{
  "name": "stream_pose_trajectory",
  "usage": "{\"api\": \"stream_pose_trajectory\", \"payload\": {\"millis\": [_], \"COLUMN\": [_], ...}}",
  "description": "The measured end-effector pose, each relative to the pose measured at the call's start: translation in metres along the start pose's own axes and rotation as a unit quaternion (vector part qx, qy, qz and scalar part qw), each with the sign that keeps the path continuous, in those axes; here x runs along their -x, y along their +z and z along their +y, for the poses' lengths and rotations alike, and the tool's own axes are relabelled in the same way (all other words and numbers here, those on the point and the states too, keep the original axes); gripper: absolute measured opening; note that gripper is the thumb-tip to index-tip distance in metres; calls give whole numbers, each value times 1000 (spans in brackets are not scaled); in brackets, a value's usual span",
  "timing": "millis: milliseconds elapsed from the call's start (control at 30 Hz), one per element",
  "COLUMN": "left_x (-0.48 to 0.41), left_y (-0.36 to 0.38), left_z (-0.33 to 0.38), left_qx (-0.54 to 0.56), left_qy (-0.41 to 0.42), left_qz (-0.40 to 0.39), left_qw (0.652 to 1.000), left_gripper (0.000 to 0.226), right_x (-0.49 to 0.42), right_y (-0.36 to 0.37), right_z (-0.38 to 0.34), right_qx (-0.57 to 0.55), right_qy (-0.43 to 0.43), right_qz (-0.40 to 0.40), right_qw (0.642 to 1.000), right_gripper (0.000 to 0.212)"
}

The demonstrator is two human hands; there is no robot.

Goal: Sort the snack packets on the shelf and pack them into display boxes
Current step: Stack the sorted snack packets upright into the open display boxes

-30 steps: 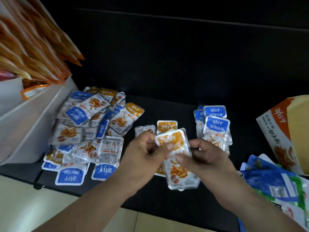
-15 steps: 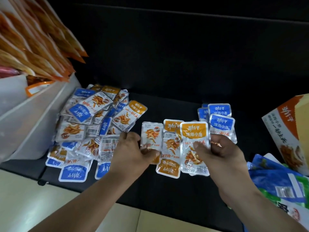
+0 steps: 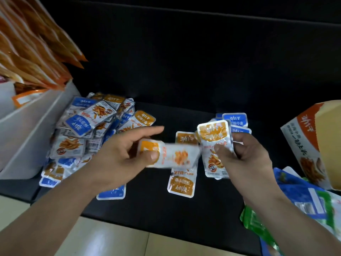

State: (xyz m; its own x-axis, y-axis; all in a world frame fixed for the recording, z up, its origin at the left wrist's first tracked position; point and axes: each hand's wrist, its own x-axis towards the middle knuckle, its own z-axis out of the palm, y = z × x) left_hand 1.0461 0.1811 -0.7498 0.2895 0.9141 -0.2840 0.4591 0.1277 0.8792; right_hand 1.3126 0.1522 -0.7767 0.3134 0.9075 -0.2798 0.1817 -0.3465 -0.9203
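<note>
The black shelf point(image 3: 203, 209) is a matte, dark, flat surface with a dark back wall behind it. At its left end stands a white display box point(image 3: 27, 137) with smooth slanted walls, packed with long glossy orange pouches point(image 3: 33, 52) that fan upward. At the right edge a printed cardboard display box point(image 3: 311, 145), orange and white, lies with its plain tan flap open. Against the white box sprawls a loose heap of snack packets point(image 3: 88, 130): small rounded rectangles of shiny foil with blue or orange ends. Larger blue and green bags point(image 3: 304, 196) overlap at lower right.

The left hand point(image 3: 118, 159) pinches the orange end of one packet point(image 3: 171, 156) between thumb and fingers, with the forefinger straight. The right hand point(image 3: 247, 157) grips an upright orange-topped packet point(image 3: 214, 145), thumb across its front and fingers curled behind it. Behind that hand sits a small stack of blue-topped packets point(image 3: 235, 120). An orange-ended packet point(image 3: 181, 185) lies flat on the shelf between the hands.

Half a second ago the left hand's packet stood upright beside its neighbours. It is now turned sideways and motion-blurred, its free end reaching the right hand's packet, which is held higher than before.
</note>
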Motion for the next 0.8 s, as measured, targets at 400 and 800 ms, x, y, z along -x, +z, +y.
{"api": "stream_pose_trajectory", "payload": {"millis": [400, 800], "left_x": [-22, -17], "left_y": [63, 98], "left_z": [-3, -42], "left_qx": [10, -272], "left_qy": [41, -53], "left_qz": [45, 107], "left_qw": [998, 955], "left_gripper": [34, 56], "right_x": [17, 17], "right_y": [7, -7], "right_z": [4, 21], "right_qx": [-55, 23], "right_qy": [92, 0], "right_qz": [-152, -8], "right_qw": [983, 1000], "right_gripper": [11, 17]}}
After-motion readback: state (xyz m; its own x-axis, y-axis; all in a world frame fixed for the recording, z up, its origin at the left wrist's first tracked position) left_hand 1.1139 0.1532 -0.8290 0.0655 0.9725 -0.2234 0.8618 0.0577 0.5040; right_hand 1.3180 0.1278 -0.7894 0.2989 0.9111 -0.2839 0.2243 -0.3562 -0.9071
